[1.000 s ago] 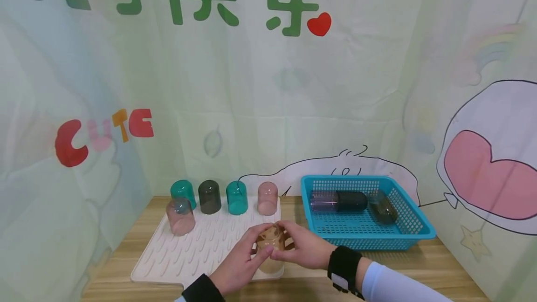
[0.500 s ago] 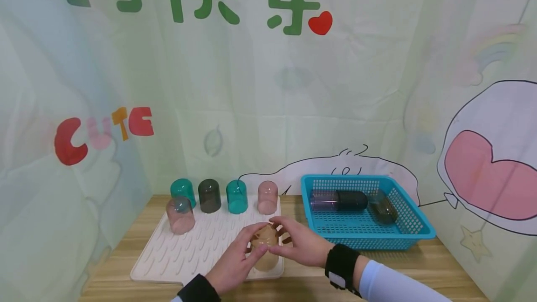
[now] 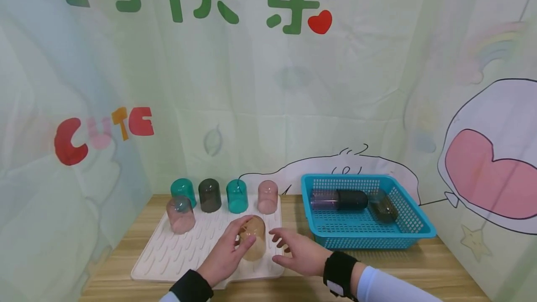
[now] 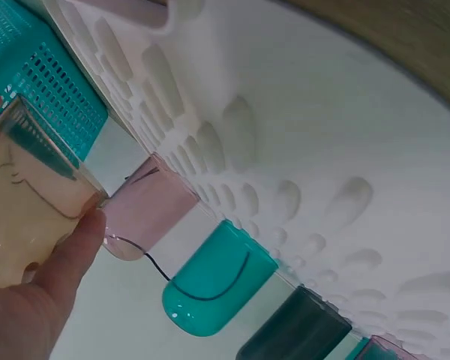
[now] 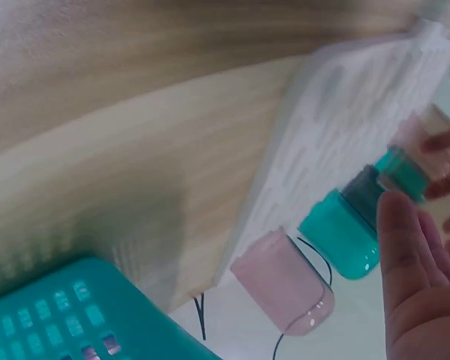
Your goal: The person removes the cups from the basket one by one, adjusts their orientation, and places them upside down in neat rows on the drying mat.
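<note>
A: Your left grip [image 3: 224,256] is grasping the amber cup [image 3: 257,245], the thumb on the near side and the fingers round behind.

B: So that cup is right in your left grip, rounded end up, over the white mat [image 3: 153,264]. Whether its rim touches the mat, I can't tell.

A: Your right grip [image 3: 304,251] is released. Its fingers are loosely bent, just beside the cup on the right, with a gap between.

B: Farther out past your left grip, a row stands rounded ends up: a teal cup [image 3: 182,188], a charcoal cup [image 3: 209,195], a second teal cup [image 3: 237,197] and a pink cup [image 3: 267,197].

A: You've another pink one, the near pink cup [image 3: 181,219], left of and beyond your left grip.

B: Beyond your right grip and to its right is the blue basket [image 3: 377,242]. In it a purple cup [image 3: 323,201] and a black cup [image 3: 352,201] lie in line, a smoky cup [image 3: 385,211] to their right.

A: Your desk [image 3: 423,271] shows its wood under both grips, and a printed backdrop [image 3: 356,97] rises past everything.
</note>
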